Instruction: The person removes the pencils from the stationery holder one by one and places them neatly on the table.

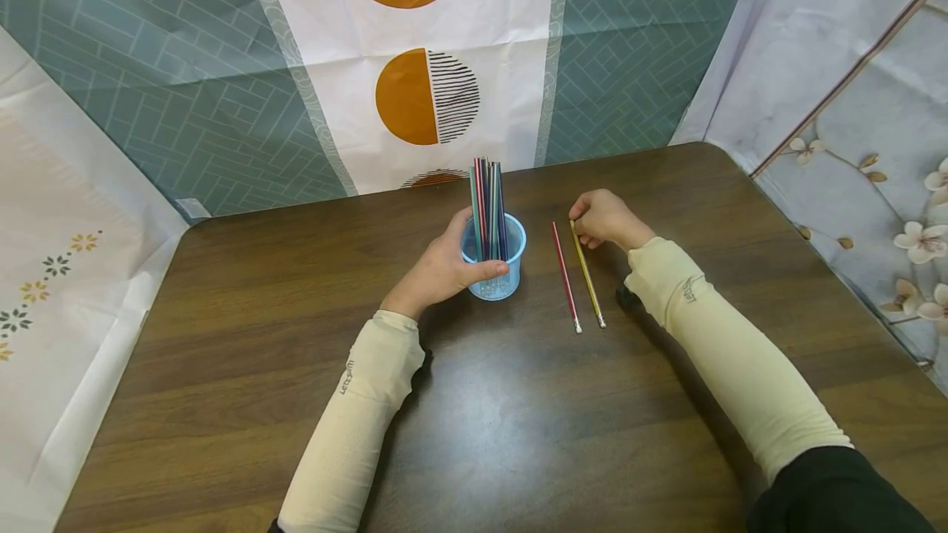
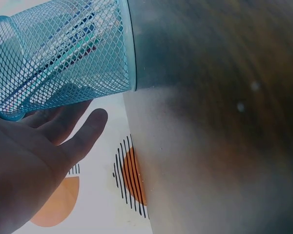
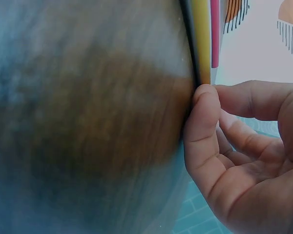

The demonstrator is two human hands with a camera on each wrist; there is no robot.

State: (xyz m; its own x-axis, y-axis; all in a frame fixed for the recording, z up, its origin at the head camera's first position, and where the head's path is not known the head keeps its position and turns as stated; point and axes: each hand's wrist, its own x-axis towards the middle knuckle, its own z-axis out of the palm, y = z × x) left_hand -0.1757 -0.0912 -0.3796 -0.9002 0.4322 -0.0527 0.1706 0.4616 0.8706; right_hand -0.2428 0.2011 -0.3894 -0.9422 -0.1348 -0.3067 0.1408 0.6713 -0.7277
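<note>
A blue mesh cup (image 1: 494, 260) stands upright on the dark wooden table (image 1: 518, 418) with several coloured pencils (image 1: 487, 200) in it. My left hand (image 1: 439, 274) grips the cup from its left side, thumb across the front; in the left wrist view the cup (image 2: 63, 53) lies against my left hand (image 2: 34, 161). To the right of the cup, a red pencil (image 1: 565, 276) and a yellow pencil (image 1: 588, 276) lie side by side. My right hand (image 1: 603, 219) has its fingers curled on the far end of the yellow pencil (image 3: 201, 39), which lies flat beside the red pencil (image 3: 215, 29).
A patterned curtain (image 1: 415, 64) with orange circles hangs behind the table's far edge. White cloth (image 1: 59, 286) hangs on the left and a floral sheet (image 1: 874, 146) on the right. Bare tabletop stretches towards me between my forearms.
</note>
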